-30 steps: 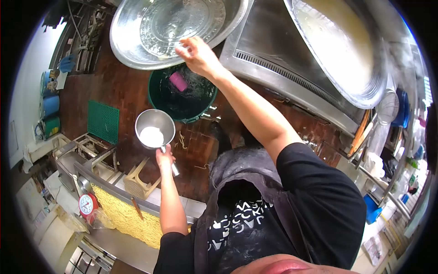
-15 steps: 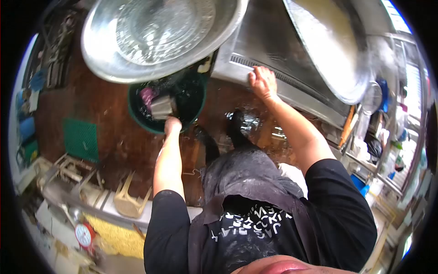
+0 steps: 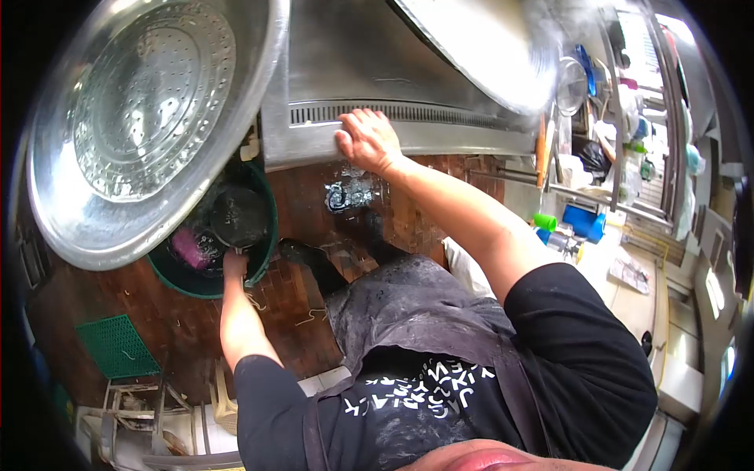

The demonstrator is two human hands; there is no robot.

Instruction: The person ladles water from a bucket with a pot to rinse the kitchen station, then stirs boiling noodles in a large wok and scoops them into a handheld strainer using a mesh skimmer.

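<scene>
Left hand (image 3: 234, 264) reached into the green bucket (image 3: 268, 206), fingers apparently wrapped round the handle of the metal saucepan (image 3: 238, 216), in water just beyond them; read as dipping. Lifting would call for avoiding the steel basin (image 3: 250, 102) overhanging ahead. Right hand (image 3: 367, 143), fingers loosely curled, grasping nothing visible, rested on the steel counter (image 3: 455, 137); floor (image 3: 306, 184) between hands gave room.

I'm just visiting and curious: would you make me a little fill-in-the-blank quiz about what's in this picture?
1. The left hand holds a pot inside the ____.
2. The ____ hand rests on the steel counter.
3. The object beside the pot is ____ in colour.
4. The mat on the floor is ____ in colour.

Missing words: bucket; right; pink; green.
</scene>
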